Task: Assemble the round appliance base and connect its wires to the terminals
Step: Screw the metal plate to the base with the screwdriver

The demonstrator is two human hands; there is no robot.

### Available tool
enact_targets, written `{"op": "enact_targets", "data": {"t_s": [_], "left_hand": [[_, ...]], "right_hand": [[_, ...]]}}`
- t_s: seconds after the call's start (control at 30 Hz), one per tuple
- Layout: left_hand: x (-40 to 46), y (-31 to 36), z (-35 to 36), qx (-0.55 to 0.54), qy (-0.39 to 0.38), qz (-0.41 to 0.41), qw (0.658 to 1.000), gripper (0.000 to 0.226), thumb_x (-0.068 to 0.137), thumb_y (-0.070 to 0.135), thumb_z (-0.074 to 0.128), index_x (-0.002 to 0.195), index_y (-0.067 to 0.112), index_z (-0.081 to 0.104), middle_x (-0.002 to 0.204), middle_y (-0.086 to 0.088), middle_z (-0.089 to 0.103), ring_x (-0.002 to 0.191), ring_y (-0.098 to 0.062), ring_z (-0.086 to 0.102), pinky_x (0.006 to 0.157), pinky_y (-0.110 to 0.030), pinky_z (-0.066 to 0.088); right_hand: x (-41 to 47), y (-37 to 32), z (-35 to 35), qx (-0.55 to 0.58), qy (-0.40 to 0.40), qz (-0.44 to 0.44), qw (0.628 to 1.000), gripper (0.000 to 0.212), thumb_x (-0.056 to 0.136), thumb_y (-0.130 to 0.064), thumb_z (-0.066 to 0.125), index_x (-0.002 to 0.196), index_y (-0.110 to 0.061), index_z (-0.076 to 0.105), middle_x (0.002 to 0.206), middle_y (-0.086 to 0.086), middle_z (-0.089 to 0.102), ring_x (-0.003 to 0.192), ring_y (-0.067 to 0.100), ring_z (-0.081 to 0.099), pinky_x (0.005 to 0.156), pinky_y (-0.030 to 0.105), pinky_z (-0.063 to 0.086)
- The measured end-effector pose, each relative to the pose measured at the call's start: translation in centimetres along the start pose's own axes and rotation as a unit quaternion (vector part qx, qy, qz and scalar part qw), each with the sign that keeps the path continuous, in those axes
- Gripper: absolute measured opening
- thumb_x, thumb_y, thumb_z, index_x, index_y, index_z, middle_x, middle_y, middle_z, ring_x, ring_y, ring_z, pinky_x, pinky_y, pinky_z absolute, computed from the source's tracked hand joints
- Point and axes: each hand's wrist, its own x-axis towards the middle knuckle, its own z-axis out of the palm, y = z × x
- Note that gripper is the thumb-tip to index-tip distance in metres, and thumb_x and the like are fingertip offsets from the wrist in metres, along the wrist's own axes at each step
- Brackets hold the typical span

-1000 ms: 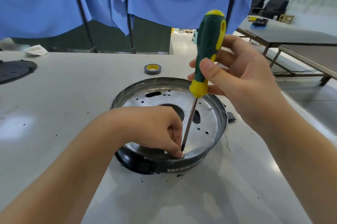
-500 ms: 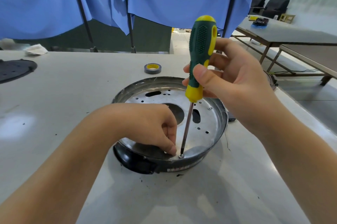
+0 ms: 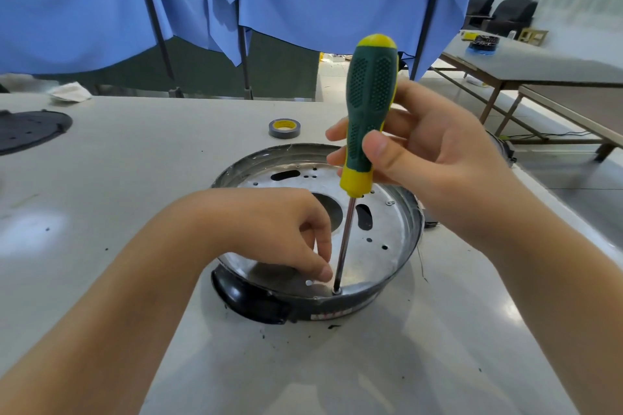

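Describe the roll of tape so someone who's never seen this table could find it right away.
On the pale table, look just beyond the far rim of the round appliance base. The roll of tape lies flat there on its own: a small grey ring with a yellow core, the only ring-shaped thing on the table.

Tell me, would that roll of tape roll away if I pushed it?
Probably not as it lies: the tape rests flat on its side on the table, so a push would likely just slide it. Stood on edge, it could roll. It looks small, so probably light.
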Motion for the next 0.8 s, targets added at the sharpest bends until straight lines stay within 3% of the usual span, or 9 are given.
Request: {"op": "enact_targets", "data": {"t_s": [0.1,0.2,0.3,0.43,0.57,0.7,0.8], "left_hand": [[-0.5,-0.1,-0.7,-0.044,0.028,0.046,0.998,0.012,0.076,0.047,0.075,0.082,0.041,0.067,0.076,0.020,0.068,0.070,0.003,0.062,0.071,-0.024,0.050],[-1.4,-0.3,-1.4,-0.102,0.051,0.096,0.989,0.014,0.074,0.043,0.079,0.082,0.043,0.068,0.080,0.018,0.070,0.077,-0.001,0.067,0.076,-0.024,0.052],[-2.1,-0.1,-1.9,-0.144,0.076,0.125,0.979,0.029,0.064,0.051,0.080,0.088,0.041,0.069,0.085,0.015,0.073,0.081,-0.007,0.070,0.077,-0.029,0.055],[-2.2,1.3,-1.6,-0.195,0.135,0.163,0.958,0.038,0.057,0.053,0.080,0.088,0.035,0.068,0.081,0.005,0.072,0.078,-0.016,0.071,0.071,-0.042,0.061],[-1.4,2.4,-0.9,-0.207,0.202,0.179,0.940,0.048,0.059,0.049,0.082,0.093,0.020,0.066,0.086,-0.002,0.070,0.083,-0.021,0.070,0.073,-0.051,0.058],[-1.2,2.1,-0.9,-0.249,0.206,0.194,0.926,0.032,0.067,0.030,0.086,0.091,0.020,0.068,0.081,-0.004,0.072,0.077,-0.021,0.070,0.073,-0.039,0.060],[-1.4,1.4,-1.2,-0.315,0.162,0.184,0.917,0.036,0.064,0.031,0.082,0.096,0.020,0.071,0.088,-0.003,0.076,0.084,-0.019,0.073,0.077,-0.027,0.059]], "right_hand": [[0.0,-0.1,-0.1,-0.005,-0.007,-0.006,1.000,0.034,0.091,-0.003,0.057,0.122,-0.013,0.052,0.102,0.005,0.073,0.092,0.021,0.072,0.079,0.026,0.057],[0.1,-0.1,0.1,-0.040,0.026,-0.019,0.999,0.041,0.074,-0.015,0.075,0.108,-0.023,0.055,0.093,0.006,0.072,0.086,0.019,0.072,0.075,0.032,0.059],[0.1,0.0,0.3,-0.091,0.049,-0.039,0.994,0.049,0.062,-0.027,0.087,0.100,-0.027,0.056,0.079,-0.009,0.066,0.076,0.007,0.067,0.067,0.025,0.057],[0.1,0.2,0.6,-0.128,0.083,-0.053,0.987,0.049,0.059,-0.039,0.084,0.097,-0.027,0.056,0.078,-0.018,0.065,0.075,0.005,0.065,0.068,0.030,0.059],[0.2,0.5,0.8,-0.136,0.109,-0.050,0.983,0.055,0.055,-0.045,0.083,0.096,-0.027,0.052,0.082,-0.019,0.064,0.080,0.006,0.064,0.072,0.023,0.055],[0.3,0.4,0.9,-0.160,0.109,-0.018,0.981,0.055,0.061,-0.049,0.079,0.102,-0.028,0.049,0.094,-0.013,0.066,0.090,0.008,0.065,0.082,0.028,0.055],[0.9,-0.6,0.5,-0.080,0.070,0.003,0.994,0.044,0.079,-0.043,0.065,0.116,-0.027,0.050,0.106,-0.003,0.069,0.100,0.005,0.066,0.081,0.021,0.055]]}}
